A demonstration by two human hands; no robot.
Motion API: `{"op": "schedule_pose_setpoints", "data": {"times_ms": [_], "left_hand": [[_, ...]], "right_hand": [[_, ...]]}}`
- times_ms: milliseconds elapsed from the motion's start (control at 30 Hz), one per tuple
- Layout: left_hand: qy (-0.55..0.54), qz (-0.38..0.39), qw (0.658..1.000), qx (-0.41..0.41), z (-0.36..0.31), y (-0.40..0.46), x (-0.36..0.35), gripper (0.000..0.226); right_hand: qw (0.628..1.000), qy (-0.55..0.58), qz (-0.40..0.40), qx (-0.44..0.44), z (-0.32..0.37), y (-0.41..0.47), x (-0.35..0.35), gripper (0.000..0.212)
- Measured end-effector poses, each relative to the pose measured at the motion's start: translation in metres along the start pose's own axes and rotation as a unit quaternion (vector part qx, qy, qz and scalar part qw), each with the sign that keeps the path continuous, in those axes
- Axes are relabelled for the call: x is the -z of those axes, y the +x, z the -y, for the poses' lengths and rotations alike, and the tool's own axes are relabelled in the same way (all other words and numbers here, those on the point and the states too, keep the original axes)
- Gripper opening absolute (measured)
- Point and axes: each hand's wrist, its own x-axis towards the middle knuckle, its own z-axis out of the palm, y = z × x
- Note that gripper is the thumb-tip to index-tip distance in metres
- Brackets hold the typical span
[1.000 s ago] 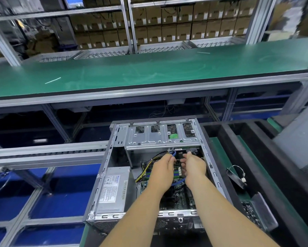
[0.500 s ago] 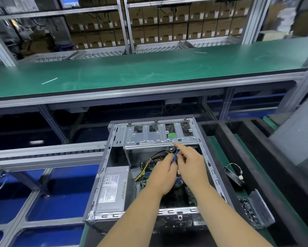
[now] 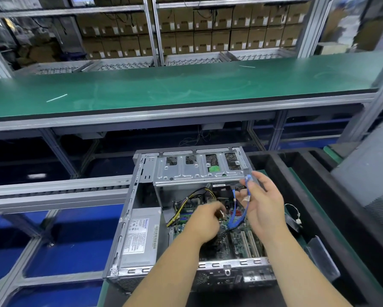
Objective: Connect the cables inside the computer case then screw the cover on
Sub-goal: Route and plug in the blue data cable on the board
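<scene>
- The right hand (image 3: pixel 264 206) held a blue cable (image 3: pixel 247 191) above the open computer case (image 3: pixel 128 209), fingers loosely curled round it, the free plug end up at the fingertips.
- The left hand (image 3: pixel 205 221) reached down over the motherboard (image 3: pixel 237 237), its fingers curled; whether they pinched anything could not be told, as the frame blurred there.
- The cable's lower end ran down to the board, beside the power supply (image 3: pixel 141 235) and under the drive cage (image 3: pixel 199 167).
- Risk: a loose hold could drop the plug among the yellow wires (image 3: pixel 187 201), and a hard pull might unseat the lower end.
- No cover was clearly in view.
</scene>
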Motion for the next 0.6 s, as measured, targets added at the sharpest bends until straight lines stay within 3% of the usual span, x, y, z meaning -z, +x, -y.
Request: {"op": "schedule_pose_setpoints", "data": {"times_ms": [67, 167, 333, 433, 500, 600], "left_hand": [[0.093, 0.050, 0.993, -0.044, -0.002, 0.000, -0.004, 0.050], [0.199, 0.031, 0.972, -0.123, -0.012, 0.002, -0.009, 0.048], [0.237, 0.001, 0.956, -0.171, -0.014, 0.000, -0.008, 0.038], [0.163, -0.018, 0.975, -0.147, -0.012, -0.004, -0.005, 0.027], [0.037, -0.071, 0.994, -0.072, -0.009, -0.005, -0.001, 0.014], [-0.067, -0.178, 0.982, 0.018, -0.002, -0.001, 0.007, 0.022]], "right_hand": [[1.000, -0.007, -0.008, 0.020, 0.004, -0.001, 0.003, 0.019], [1.000, -0.014, -0.022, 0.009, 0.004, -0.001, 0.003, 0.017], [0.990, -0.123, -0.072, 0.004, -0.006, 0.004, -0.002, 0.020], [0.971, -0.225, -0.086, 0.016, -0.012, 0.007, -0.001, 0.025], [0.957, -0.280, -0.073, 0.020, -0.015, 0.005, 0.000, 0.023], [0.939, -0.343, -0.029, -0.001, -0.021, 0.001, 0.000, 0.015]]}}
